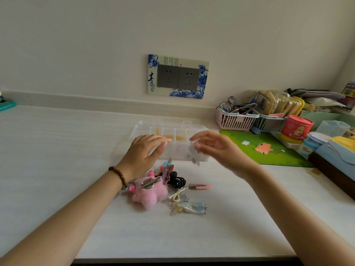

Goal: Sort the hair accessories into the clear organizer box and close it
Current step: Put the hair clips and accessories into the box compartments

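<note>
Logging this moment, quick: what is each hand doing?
Left hand: open, empty, over the clear organizer box.
Right hand: pinching a small blurred clip.

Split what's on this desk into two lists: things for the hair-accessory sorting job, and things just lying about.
For the job: clear organizer box, pink plush clip, black claw clip, pink flat clip, clear clips, blurred clip in right hand.

Lying about: pink basket, glasses, red canister, green mat.

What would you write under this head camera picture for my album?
Two hands, left hand and right hand, over a clear organizer box, right fingers pinching a blurry clip, more hair accessories waiting.
</note>
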